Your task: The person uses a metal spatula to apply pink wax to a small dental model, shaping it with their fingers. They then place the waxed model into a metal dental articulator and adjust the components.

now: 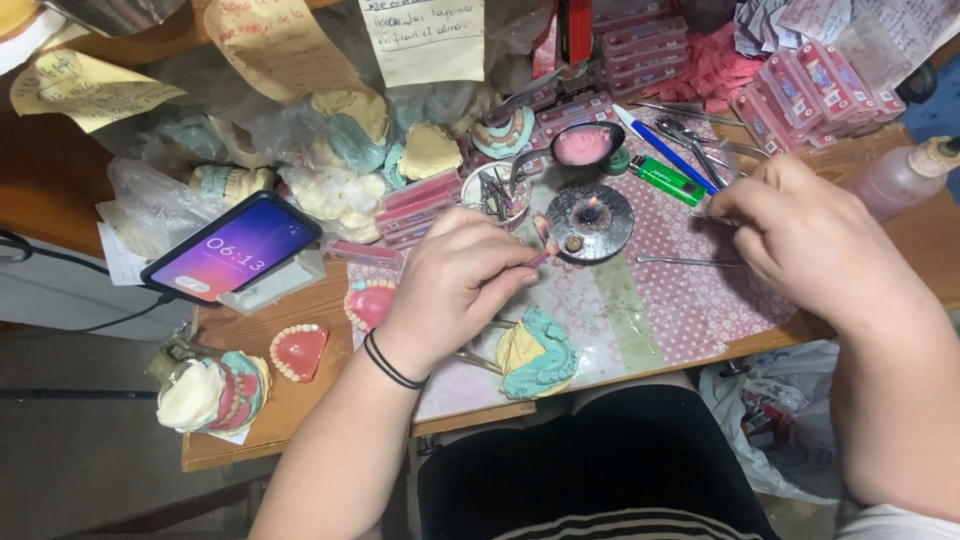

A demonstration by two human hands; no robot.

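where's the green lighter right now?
Head view, upper right of centre: the green lighter lies on the pink patterned mat, just right of the small lit burner and left of the right hand.

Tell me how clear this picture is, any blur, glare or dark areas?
Head view: light is soft and even, with no hard shadows on the pink table mat. The phone screen glows brightly but stays readable. Both hands, left and right, look slightly soft. The floor at lower left is dim, and the edges bow a little.
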